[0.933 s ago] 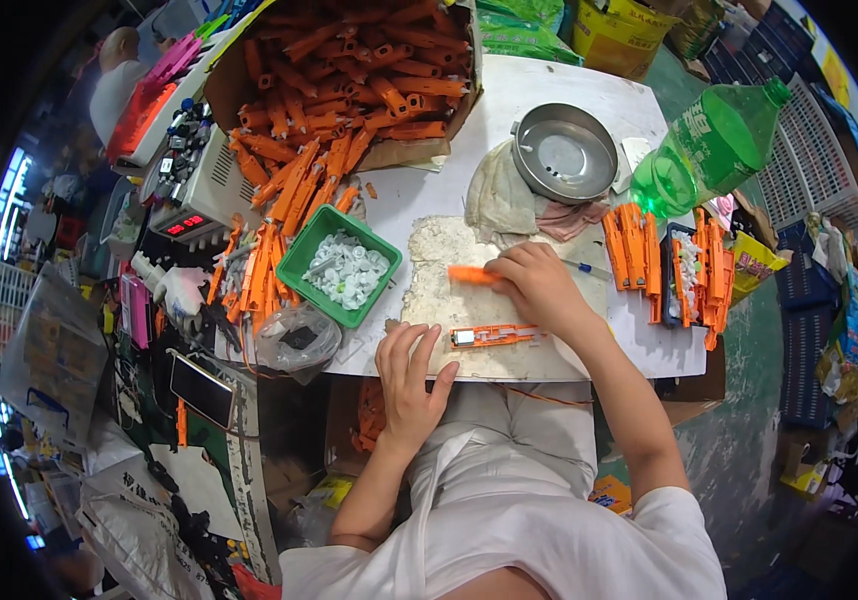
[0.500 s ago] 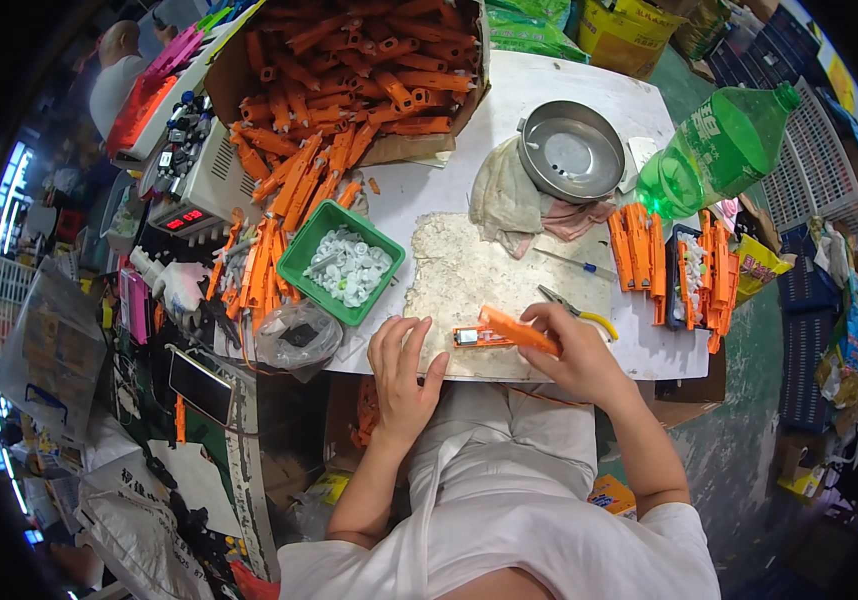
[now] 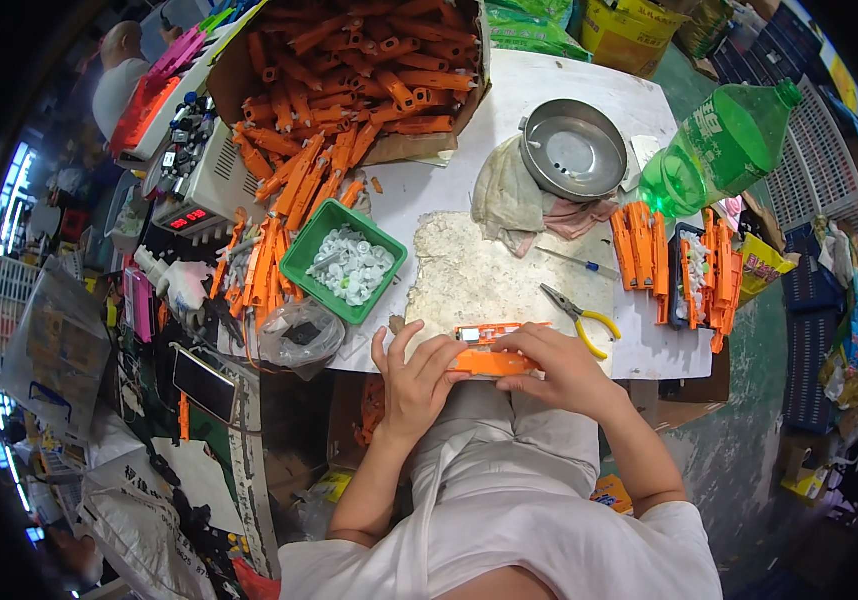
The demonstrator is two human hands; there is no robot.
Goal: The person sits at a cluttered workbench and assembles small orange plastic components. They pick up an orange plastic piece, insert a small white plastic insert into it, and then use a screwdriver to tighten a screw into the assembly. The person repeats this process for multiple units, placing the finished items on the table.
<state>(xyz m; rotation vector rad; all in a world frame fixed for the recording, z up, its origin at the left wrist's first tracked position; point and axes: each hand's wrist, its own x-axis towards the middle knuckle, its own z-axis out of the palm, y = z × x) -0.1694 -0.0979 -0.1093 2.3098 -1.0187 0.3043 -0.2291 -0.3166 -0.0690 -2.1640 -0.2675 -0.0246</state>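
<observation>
An orange plastic shell half [image 3: 482, 362] lies level at the front edge of the work board, between my two hands. My right hand [image 3: 564, 368] grips its right end, fingers over the top and thumb below. At its left end, my left hand [image 3: 412, 382] has index finger and thumb closed on the shell, the other fingers raised. Just beyond sits a second orange shell half [image 3: 477, 333] with small parts inside, its right part under my right fingers. Pliers with yellow handles [image 3: 578, 311] lie open beyond my right hand.
A green bin [image 3: 297, 270] of small white parts stands left, by a plastic bag [image 3: 299, 343]. Behind it, a cardboard box [image 3: 419, 148] spills orange pieces. A metal bowl [image 3: 589, 180], a blue pen [image 3: 590, 266], a green bottle [image 3: 719, 145] and orange shells [image 3: 639, 250] occupy the right.
My right hand has lowered the tilted orange shell half to the near side of the other one. My left hand has moved right and taken hold of its left end.
</observation>
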